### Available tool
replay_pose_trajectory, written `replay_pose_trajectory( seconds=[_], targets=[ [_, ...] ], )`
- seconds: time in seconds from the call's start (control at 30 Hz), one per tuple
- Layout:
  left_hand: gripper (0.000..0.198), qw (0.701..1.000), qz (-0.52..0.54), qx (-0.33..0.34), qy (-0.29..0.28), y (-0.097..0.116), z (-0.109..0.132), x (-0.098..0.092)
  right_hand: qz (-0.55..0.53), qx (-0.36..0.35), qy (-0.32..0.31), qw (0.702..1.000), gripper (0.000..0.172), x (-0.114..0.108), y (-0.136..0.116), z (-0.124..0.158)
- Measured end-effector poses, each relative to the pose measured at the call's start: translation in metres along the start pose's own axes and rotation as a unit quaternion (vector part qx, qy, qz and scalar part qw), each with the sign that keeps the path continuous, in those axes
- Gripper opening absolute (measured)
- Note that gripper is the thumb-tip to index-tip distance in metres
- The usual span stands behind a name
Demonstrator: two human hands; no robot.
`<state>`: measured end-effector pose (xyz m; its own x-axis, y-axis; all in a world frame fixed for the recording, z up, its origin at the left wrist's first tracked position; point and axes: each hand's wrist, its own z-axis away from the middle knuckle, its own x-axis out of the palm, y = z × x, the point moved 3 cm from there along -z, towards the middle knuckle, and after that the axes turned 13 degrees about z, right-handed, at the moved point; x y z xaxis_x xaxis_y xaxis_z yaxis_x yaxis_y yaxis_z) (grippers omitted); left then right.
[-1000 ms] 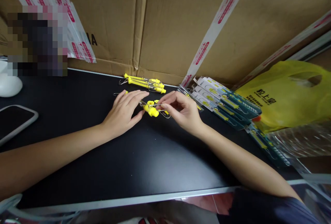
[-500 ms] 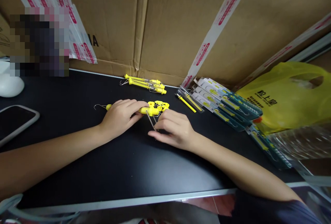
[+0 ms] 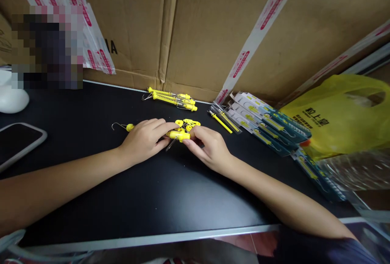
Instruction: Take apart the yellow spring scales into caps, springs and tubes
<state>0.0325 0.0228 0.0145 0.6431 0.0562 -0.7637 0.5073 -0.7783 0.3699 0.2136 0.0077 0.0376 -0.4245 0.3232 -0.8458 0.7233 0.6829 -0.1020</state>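
Observation:
A slim yellow tool (image 3: 179, 135) with a wire hook at its left end lies across both my hands. My left hand (image 3: 144, 137) is closed around its middle and hides most of the shaft. At the thick yellow right end, my right hand (image 3: 211, 144) pinches with thumb and fingers. A thin metal wire arm (image 3: 170, 145) hangs below the tool between my hands. Just behind them is a small heap of yellow plastic parts (image 3: 192, 122), partly covered by my fingers.
Several similar yellow hooked tools (image 3: 173, 99) lie at the back. Two thin yellow rods (image 3: 224, 122) rest right of them. Stacked printed packs (image 3: 265, 122) and a yellow plastic bag (image 3: 341, 109) occupy the right. A phone (image 3: 20, 144) lies left. Cardboard (image 3: 201, 32) stands behind the table.
My right hand has turned and its fingers have closed on the tool's thick end. The wire arm, earlier beside my right fingers, now points down to the left.

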Motion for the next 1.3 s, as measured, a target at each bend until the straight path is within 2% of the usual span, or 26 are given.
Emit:
replay_pose_trajectory(
  seconds=[0.1,0.2,0.3,0.47,0.57,0.67,0.87,1.1,1.3],
  targets=[
    [0.043,1.0,0.009,0.019,0.003,0.003,0.0,-0.002,0.0,0.002,-0.006,1.0,0.023,0.001,0.001,0.0],
    [0.044,0.999,0.017,0.047,0.003,0.006,0.001,-0.004,-0.005,0.009,-0.013,1.0,0.023,0.002,0.001,0.0],
    [0.054,0.999,-0.006,0.045,0.0,0.006,0.001,-0.004,-0.008,0.003,-0.02,1.0,0.022,0.002,0.0,0.001],
    [0.038,0.999,-0.028,0.038,0.004,0.006,0.001,-0.002,-0.012,-0.005,-0.02,1.0,0.023,0.003,0.0,0.001],
    [0.032,0.998,-0.038,0.04,-0.013,0.006,-0.001,0.0,-0.026,0.01,-0.025,0.999,0.021,0.004,0.002,0.0],
    [0.032,0.997,-0.059,0.046,-0.024,0.005,-0.002,0.001,-0.059,0.045,-0.037,0.997,0.018,0.005,0.006,0.0],
    [0.037,0.993,-0.106,0.043,-0.011,0.003,0.002,0.003,-0.148,0.083,-0.059,0.984,0.019,0.008,0.013,0.0],
    [0.04,0.992,-0.124,0.001,-0.031,0.001,0.003,0.004,-0.166,0.086,-0.075,0.979,0.022,0.012,0.017,-0.002],
    [0.04,0.991,-0.13,-0.006,-0.037,0.001,0.004,0.005,-0.179,0.078,-0.065,0.979,0.019,0.013,0.017,-0.001]
  ],
)
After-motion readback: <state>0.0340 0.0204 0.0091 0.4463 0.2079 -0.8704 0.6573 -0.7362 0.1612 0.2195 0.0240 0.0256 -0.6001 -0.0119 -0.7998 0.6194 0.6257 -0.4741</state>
